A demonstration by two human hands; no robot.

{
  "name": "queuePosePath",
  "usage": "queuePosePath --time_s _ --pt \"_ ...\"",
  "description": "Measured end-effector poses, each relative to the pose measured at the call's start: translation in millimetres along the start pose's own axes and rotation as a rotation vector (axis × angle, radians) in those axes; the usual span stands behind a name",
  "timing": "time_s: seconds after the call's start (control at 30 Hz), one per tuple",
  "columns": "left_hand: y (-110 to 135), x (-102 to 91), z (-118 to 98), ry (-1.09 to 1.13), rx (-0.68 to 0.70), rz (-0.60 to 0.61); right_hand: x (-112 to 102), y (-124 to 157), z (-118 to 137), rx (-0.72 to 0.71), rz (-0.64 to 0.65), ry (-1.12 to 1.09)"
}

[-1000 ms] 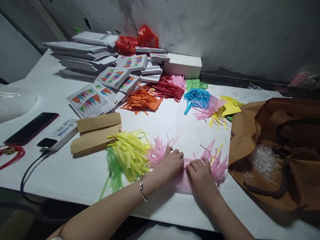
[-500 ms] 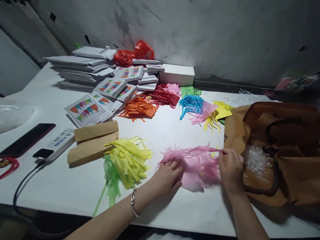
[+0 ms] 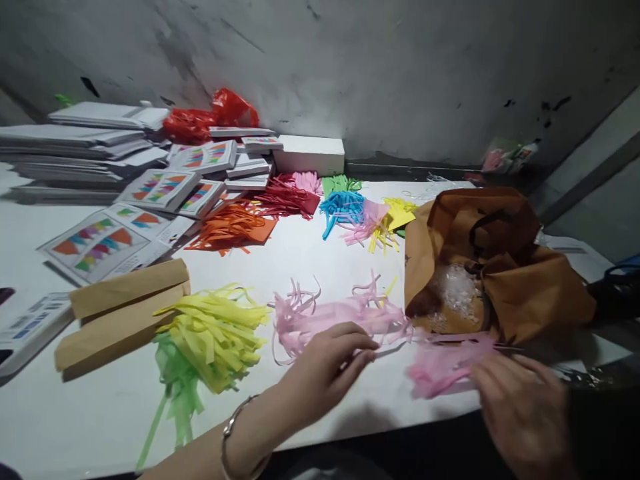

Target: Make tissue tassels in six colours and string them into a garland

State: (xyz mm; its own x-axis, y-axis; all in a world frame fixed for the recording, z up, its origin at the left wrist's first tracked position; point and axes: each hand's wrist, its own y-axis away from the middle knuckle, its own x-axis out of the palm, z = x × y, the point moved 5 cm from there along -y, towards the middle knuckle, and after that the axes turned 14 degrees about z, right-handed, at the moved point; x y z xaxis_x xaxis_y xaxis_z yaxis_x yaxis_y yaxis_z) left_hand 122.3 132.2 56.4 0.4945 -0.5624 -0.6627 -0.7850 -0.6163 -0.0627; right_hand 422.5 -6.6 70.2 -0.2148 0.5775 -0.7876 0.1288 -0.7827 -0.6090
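My left hand (image 3: pixel 325 367) rests near the table's front edge, fingers pressed down on a sheet of pink fringed tissue paper (image 3: pixel 330 313) that lies flat on the white table (image 3: pixel 300 253). My right hand (image 3: pixel 525 407), blurred by motion, is at the lower right and pulls a second pink fringed piece (image 3: pixel 440 367) away to the right, off the first sheet. Left of the left hand lies a bundle of yellow fringed paper (image 3: pixel 215 327) on top of a green one (image 3: pixel 175 387).
A brown bag (image 3: pixel 500 267) with clear plastic bits inside sits at the right. Two brown paper packets (image 3: pixel 120 313) lie at the left. Orange, red, blue, pink and yellow fringes, printed cards (image 3: pixel 100 240), white boxes (image 3: pixel 310 155) and a red plastic bag (image 3: pixel 210 117) crowd the back.
The view has swung right. My right hand went from the middle of the pink paper to the right, drawing a pink piece away; the left hand stayed holding the rest down.
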Motion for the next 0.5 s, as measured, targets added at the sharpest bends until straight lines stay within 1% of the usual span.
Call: queuePosePath --time_s 0.03,0.07,0.1,0.13,0.17,0.23,0.27,0.33,0.37,0.43,0.5 --pt "-7.1 1.7 -20.5 0.116 0.065 0.002 9.6 -5.5 26.0 -0.165 0.101 0.056" --pt "-14.8 6.1 -37.6 0.199 0.098 0.029 17.4 -9.9 47.0 -0.273 0.169 0.087" --pt "-22.6 13.3 -49.9 0.274 0.102 0.08 21.7 -13.0 63.6 -0.35 0.183 0.097" --pt "-29.7 22.2 -57.3 0.351 0.08 0.144 24.4 -15.3 75.1 -0.384 0.191 0.097" --pt "-35.5 32.2 -59.9 0.441 0.038 0.213 25.2 -16.4 82.6 -0.395 0.181 0.086" --pt "-41.6 51.9 -56.6 0.678 -0.053 0.336 23.9 -15.8 88.6 -0.376 0.155 0.05" --pt "-42.1 60.2 -53.3 0.804 -0.087 0.376 22.9 -14.8 89.1 -0.359 0.144 0.026" --pt "-40.2 72.1 -48.3 1.011 -0.125 0.409 20.5 -13.7 88.7 -0.309 0.114 -0.043" --pt "-38.7 76.0 -47.4 1.076 -0.13 0.407 18.9 -13.9 88.2 -0.274 0.083 -0.102" --pt "-36.7 80.1 -48.0 1.114 -0.121 0.362 17.4 -15.3 86.1 -0.162 0.024 -0.289" --pt "-37.0 79.8 -50.6 1.029 -0.079 0.264 21.2 -15.6 83.0 -0.015 0.0 -0.536"
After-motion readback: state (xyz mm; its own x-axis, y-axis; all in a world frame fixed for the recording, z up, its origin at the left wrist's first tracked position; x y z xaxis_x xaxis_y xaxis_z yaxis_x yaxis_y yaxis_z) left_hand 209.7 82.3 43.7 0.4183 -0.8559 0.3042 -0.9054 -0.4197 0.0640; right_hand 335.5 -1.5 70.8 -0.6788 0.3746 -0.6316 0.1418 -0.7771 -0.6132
